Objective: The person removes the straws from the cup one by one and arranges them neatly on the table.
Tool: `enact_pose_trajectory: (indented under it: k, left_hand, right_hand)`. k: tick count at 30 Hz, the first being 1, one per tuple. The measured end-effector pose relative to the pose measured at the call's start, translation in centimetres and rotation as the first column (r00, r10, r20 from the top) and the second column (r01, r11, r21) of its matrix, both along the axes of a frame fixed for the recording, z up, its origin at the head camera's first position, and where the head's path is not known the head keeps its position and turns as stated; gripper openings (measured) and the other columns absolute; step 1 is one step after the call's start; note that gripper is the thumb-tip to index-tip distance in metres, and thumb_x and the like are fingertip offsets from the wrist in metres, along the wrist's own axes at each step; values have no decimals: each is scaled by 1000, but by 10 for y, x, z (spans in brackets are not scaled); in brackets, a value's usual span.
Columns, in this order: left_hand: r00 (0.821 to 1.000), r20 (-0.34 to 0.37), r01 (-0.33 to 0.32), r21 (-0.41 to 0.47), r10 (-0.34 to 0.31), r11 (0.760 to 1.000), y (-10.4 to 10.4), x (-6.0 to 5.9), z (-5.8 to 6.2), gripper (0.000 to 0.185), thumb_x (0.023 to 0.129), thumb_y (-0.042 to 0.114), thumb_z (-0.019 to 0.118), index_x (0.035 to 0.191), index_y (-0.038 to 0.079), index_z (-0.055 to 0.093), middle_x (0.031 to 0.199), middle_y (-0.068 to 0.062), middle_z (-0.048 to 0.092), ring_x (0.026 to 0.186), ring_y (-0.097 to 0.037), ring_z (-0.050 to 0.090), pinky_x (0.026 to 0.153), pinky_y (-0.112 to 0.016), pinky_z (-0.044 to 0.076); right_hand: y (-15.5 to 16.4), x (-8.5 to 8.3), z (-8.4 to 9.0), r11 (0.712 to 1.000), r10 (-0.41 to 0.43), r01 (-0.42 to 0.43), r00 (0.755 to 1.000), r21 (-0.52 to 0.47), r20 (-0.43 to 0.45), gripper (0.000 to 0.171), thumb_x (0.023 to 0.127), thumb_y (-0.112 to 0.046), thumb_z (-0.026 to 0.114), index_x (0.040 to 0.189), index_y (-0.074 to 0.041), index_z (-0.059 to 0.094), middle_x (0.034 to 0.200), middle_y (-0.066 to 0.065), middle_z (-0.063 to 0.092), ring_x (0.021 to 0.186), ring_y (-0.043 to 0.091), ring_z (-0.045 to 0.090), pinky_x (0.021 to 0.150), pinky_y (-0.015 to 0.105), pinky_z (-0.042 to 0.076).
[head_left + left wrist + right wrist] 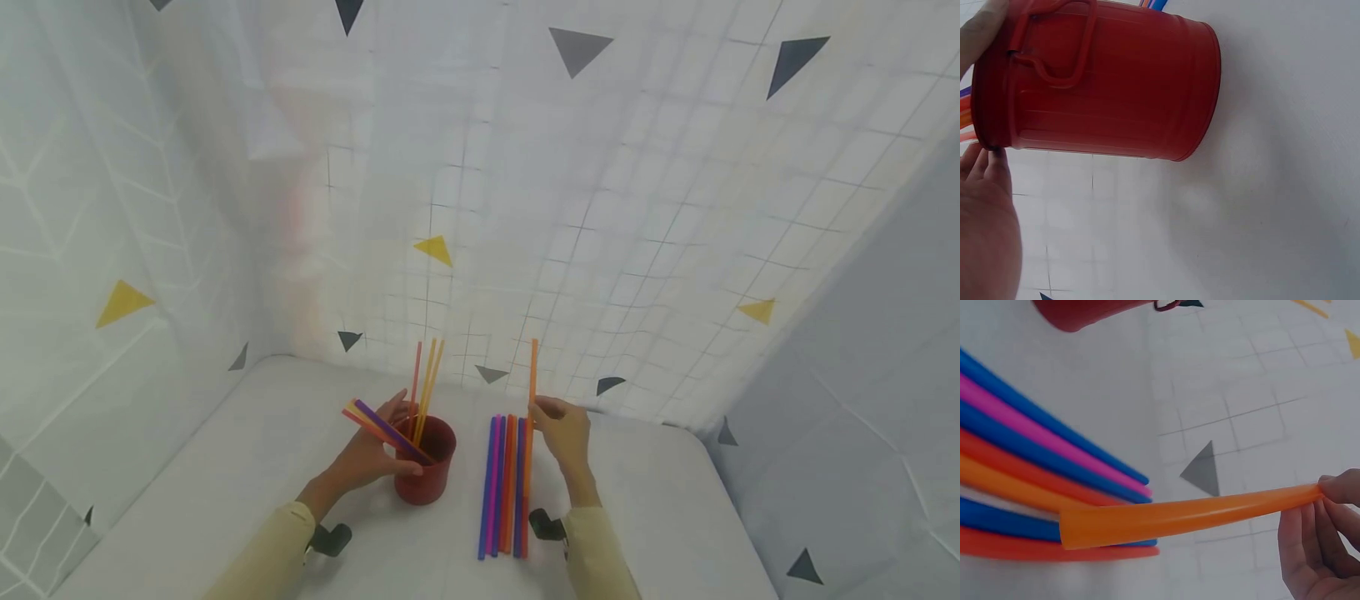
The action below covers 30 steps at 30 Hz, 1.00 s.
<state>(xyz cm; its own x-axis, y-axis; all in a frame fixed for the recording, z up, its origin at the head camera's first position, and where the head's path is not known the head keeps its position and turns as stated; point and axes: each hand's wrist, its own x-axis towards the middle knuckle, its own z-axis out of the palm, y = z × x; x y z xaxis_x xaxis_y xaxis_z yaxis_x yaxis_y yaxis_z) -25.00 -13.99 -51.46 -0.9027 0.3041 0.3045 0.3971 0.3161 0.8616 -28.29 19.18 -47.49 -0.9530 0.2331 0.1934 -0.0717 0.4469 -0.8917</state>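
Observation:
My left hand (365,454) grips a small red metal bucket (423,486) near its rim, thumb on the near side and fingers at the far side. The wire handle (1066,72) shows on the bucket's side in the left wrist view. Several straws stand in it: red and yellow ones (427,387) upright, and a purple straw (375,417) leaning left with others. My right hand (564,429) pinches an orange straw (1179,520) between thumb and fingers. That straw points upward in the head view, its lower end over the row of straws.
Side by side on the white table (360,554) lies a row of straws, blue, magenta (493,492), red and orange, between the bucket and my right hand. White sheets with triangle prints (581,50) rise behind the table and at both sides.

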Motion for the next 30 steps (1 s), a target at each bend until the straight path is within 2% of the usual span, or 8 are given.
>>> enact_pose_trajectory:
  k: [7, 14, 22, 30]
  left_hand:
    - [1000, 1, 5, 5, -5, 1000, 0, -1, -1, 109, 69, 24, 90, 155, 22, 23, 143, -1, 49, 133, -27, 46, 102, -53, 42]
    - [1000, 8, 1, 5, -1, 1000, 0, 0, -1, 109, 69, 25, 90, 155, 25, 23, 142, 0, 50, 133, -27, 46, 102, -53, 42]
    - [1000, 3, 6, 8, -6, 1000, 0, 1, 1, 109, 69, 25, 90, 155, 21, 23, 143, -3, 49, 132, -28, 46, 102, -52, 42]
    - [1000, -7, -5, -5, 5, 1000, 0, 1, 0, 109, 69, 25, 90, 155, 18, 24, 142, -4, 50, 131, -29, 47, 101, -54, 43]
  right_hand:
    - [13, 8, -24, 997, -29, 36, 995, -75, 100, 30, 89, -22, 72, 112, -3, 71, 106, 14, 70, 90, 25, 70, 73, 32, 59]
    - [24, 14, -46, 997, -62, 67, 983, -26, 171, 30, 88, -20, 72, 111, 0, 71, 106, 19, 70, 85, 26, 71, 71, 33, 59]
    - [28, 19, -62, 997, -68, 71, 958, -1, 278, 31, 88, -20, 72, 110, 0, 70, 104, 18, 70, 83, 24, 71, 71, 35, 59]
    - [29, 22, -74, 996, -77, 57, 950, 75, 302, 28, 86, -21, 73, 106, 0, 72, 100, 15, 71, 86, 23, 69, 76, 38, 58]
